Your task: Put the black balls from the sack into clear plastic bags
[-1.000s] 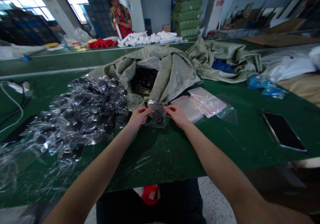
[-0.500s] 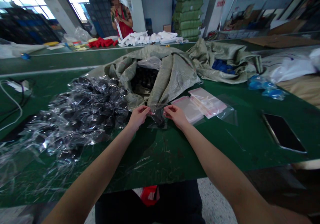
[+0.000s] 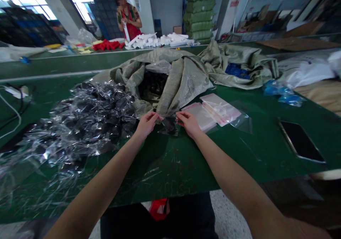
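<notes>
Between my hands is a clear plastic bag with a dark object inside; the object's kind is hard to make out. My left hand pinches the bag's left side, and my right hand pinches its right side. Just behind them lies a grey-green woven sack, its mouth showing black rounded pieces. To the left spreads a heap of dark pieces wrapped in clear plastic. Flat clear bags with pinkish edges lie in stacks beside my right hand.
A phone lies on the green table at right. Another woven sack holds blue items, with blue wrapped pieces nearby. A person stands across the table behind white pieces. Cables lie at far left.
The bag's lower part has tilted up slightly between my hands. Both hands keep their pinch and have barely moved.
</notes>
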The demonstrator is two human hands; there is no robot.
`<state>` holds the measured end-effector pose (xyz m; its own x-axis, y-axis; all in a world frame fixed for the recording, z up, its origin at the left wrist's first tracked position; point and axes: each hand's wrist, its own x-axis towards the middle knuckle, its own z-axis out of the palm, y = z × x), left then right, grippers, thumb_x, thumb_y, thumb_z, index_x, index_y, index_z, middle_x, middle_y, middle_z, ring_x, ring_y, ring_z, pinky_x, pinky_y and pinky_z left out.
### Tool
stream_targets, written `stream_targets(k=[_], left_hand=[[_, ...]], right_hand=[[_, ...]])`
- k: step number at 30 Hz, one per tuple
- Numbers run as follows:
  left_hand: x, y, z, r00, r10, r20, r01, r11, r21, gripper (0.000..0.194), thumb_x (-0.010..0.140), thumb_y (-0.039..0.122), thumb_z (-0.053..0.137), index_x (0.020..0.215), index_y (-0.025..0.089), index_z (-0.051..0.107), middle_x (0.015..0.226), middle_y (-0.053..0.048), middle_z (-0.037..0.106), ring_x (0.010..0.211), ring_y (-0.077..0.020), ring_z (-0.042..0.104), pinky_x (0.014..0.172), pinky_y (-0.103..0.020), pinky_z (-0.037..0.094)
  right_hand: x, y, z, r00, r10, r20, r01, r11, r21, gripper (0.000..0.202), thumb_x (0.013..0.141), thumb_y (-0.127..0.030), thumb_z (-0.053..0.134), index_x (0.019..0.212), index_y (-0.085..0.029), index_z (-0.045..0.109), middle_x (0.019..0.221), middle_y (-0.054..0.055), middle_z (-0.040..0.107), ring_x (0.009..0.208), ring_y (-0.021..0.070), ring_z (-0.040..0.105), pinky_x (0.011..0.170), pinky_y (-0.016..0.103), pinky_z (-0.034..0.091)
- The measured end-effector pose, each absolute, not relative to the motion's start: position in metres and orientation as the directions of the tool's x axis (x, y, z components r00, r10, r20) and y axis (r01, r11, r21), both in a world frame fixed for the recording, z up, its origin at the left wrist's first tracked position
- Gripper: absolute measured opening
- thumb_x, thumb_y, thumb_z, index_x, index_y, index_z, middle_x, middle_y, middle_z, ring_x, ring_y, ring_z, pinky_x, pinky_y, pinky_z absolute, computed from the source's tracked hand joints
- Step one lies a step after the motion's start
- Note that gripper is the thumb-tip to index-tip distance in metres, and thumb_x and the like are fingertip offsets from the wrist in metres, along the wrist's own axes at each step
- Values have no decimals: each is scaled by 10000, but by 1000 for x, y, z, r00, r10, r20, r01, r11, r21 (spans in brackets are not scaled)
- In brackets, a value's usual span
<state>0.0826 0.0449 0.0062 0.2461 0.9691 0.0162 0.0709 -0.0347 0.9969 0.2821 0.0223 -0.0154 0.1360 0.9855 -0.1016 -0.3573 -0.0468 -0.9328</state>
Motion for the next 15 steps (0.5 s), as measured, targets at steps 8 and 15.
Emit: stream_targets(k=[8, 15], left_hand=[[89, 47, 17, 56, 885, 463, 668, -378, 641, 262, 861, 388, 546, 874, 163, 681, 869, -62, 693, 747, -163, 615, 655, -258, 454], [129, 42, 41, 616, 627, 477, 688, -723, 63, 300, 946, 321, 442, 1095, 237, 688, 1127, -51, 685, 868, -171, 653, 646, -264, 449]], right_hand=[[281, 21, -13, 137, 990, -35, -320, 10, -947, 289, 633, -408, 768, 791, -187, 671, 730, -10, 656, 684, 122, 608, 602, 243, 525], [282, 21, -15, 152, 985, 77, -176, 104, -979, 204, 709, -339, 681, 854, -194, 685, 751, -3, 679, 694, 136, 627, 632, 264, 546]])
